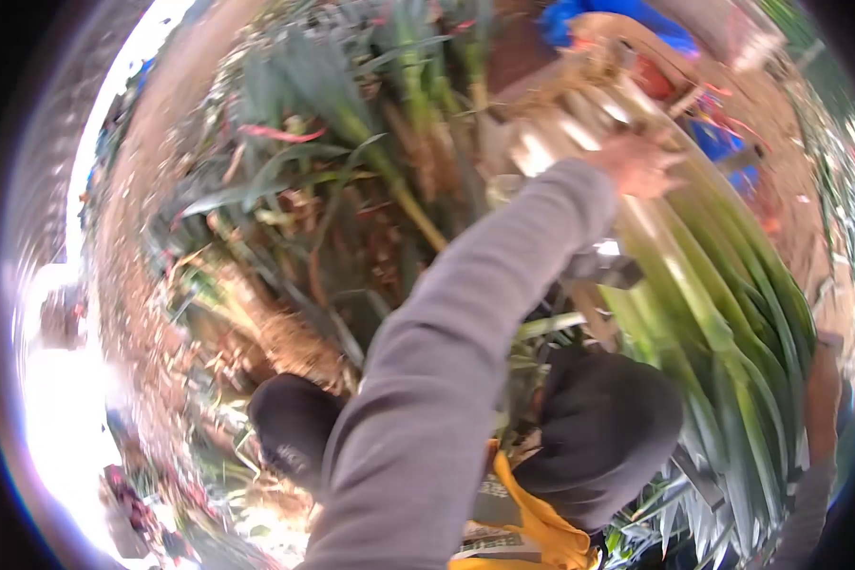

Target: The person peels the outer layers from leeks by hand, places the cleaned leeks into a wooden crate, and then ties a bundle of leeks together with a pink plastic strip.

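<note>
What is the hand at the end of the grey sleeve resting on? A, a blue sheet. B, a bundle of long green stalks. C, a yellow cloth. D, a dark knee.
B: the grey sleeve runs up to the hand, which lies on the pale end of the bundle of long green stalks, with the fingers stretched across it.

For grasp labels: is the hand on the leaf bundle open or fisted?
Open: the left hand lies flat, outstretched, on the pale ends of the leaf bundle; somewhat blurred.
</note>
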Available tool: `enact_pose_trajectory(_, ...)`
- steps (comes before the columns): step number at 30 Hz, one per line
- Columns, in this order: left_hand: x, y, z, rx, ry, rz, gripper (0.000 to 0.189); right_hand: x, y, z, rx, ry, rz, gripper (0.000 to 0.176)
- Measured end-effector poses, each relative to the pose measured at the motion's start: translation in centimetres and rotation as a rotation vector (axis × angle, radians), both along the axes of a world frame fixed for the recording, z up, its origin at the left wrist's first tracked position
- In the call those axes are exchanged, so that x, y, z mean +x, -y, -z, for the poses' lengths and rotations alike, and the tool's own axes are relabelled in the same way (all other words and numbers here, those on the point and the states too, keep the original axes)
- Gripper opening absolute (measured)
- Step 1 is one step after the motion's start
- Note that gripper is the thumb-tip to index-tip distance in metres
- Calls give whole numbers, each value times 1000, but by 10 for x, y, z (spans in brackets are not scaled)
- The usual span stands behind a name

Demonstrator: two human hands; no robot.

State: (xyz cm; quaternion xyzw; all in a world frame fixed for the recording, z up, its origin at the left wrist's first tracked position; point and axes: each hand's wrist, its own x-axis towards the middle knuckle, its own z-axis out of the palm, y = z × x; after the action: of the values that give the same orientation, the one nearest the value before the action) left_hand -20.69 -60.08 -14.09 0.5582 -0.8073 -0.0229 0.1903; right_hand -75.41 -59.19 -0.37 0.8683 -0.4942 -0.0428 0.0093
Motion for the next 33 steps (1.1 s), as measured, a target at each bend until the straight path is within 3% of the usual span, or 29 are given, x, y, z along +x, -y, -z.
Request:
enact_pose_trajectory(1, 1, -9, -21, 126, -85, -27, 62, 10, 0, -3, 39, -7, 17, 29)
enact_pose_trajectory(2, 3, -13, -23, 123, -75, -62, 62, 18, 0, -14, 67, -8, 19, 29)
enact_pose_trajectory(4, 14, -23, -34, 38, -344, 70, 63, 51, -7, -48, 112, 10, 8, 30)
enact_pose_trajectory(5, 24, -39, -43, 39, -336, 49, 63, 75, -14, -65, 143, 34, -4, 30)
enact_pose_trajectory(7, 40, -81, -68, 109, -670, -7, 61, 128, -32, -91, 216, 90, -51, 30)
enact_pose_trajectory(8, 49, -108, -84, 102, -662, -22, 61, 158, -42, -103, 255, 127, -100, 31)
enact_pose_trajectory(10, 61, -168, -108, 146, -956, -224, 54, 229, -64, -112, 341, 186, -241, 31)
enact_pose_trajectory(14, 92, -306, -106, 168, -1665, -266, 41, 395, -136, -113, 554, 248, -583, 30)
enact_pose_trajectory(16, 107, -388, -138, 71, -1502, -478, 40, 472, -157, -83, 678, 216, -746, 37)
enact_pose_trajectory(18, 126, -455, -178, -29, -1558, -796, 42, 552, -198, -57, 770, 260, -839, 37)
enact_pose_trajectory(19, 143, -486, -184, -154, -1529, -912, 43, 589, -214, -24, 725, 426, -1019, 35)
enact_pose_trajectory(21, 169, -545, -189, -460, -1525, -1136, 41, 659, -278, -11, 828, 314, -1030, 38)
enact_pose_trajectory(22, 180, -573, -189, -653, -1542, -1238, 38, 692, -304, 21, 858, 390, -1070, 41)
enact_pose_trajectory(24, 197, -631, -179, -891, -1855, -1187, 28, 739, -366, 48, 910, 378, -1047, 45)
enact_pose_trajectory(26, 212, -667, -170, -970, -1955, -1189, 21, 772, -422, 62, 881, 245, -992, 48)
enact_pose_trajectory(29, 201, -682, -179, -966, -1845, -1271, 22, 802, -475, 103, 758, 204, -953, 55)
enact_pose_trajectory(33, 203, -708, -168, -918, -1852, -1263, 24, 824, -492, 148, 804, 166, -850, 68)
